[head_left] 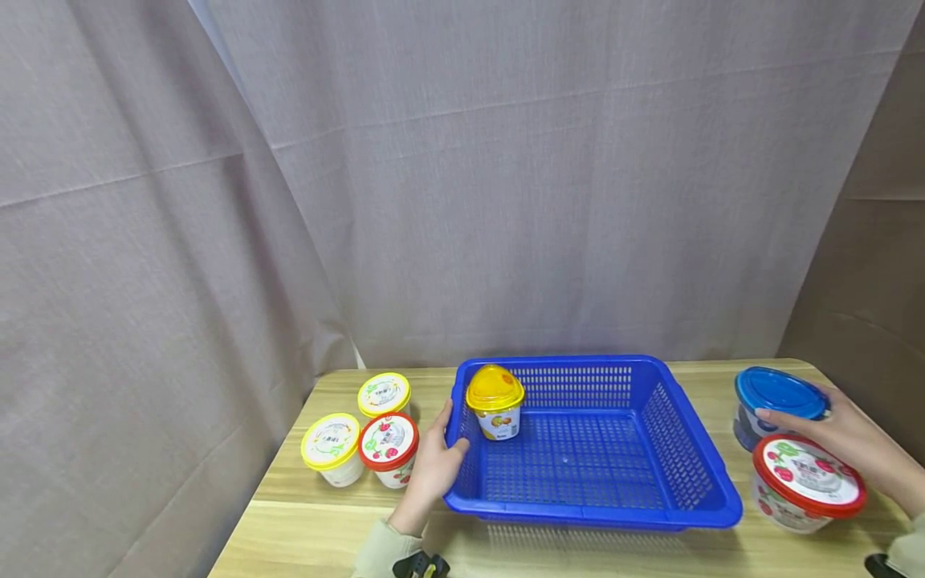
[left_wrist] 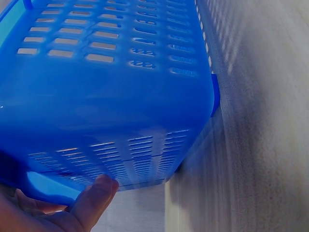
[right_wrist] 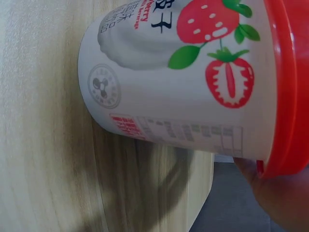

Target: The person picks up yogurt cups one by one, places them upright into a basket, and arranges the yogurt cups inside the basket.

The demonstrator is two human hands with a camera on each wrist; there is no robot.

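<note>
A blue plastic basket (head_left: 571, 514) with slotted walls stands on the table, a small yellow-lidded cup (head_left: 499, 413) in its far left corner. My left hand (head_left: 432, 466) grips the basket's left rim, thumb over the edge; the left wrist view shows the thumb (left_wrist: 96, 200) against the basket wall (left_wrist: 96, 106). At the right, my right hand (head_left: 831, 425) holds a blue-lidded tub (head_left: 776, 393), its thumb across the lid's near edge. Just in front is a red-lidded yogurt tub (head_left: 809, 482) with strawberry pictures. That tub (right_wrist: 193, 72) hides much of the right hand (right_wrist: 280, 193) in the right wrist view.
Left of the basket stand two yellow-lidded white tubs, one nearer (head_left: 332, 449) and one farther (head_left: 385, 393), beside a red-lidded tub (head_left: 390, 445). A grey curtain (head_left: 506, 201) hangs behind the wooden table (head_left: 289, 538).
</note>
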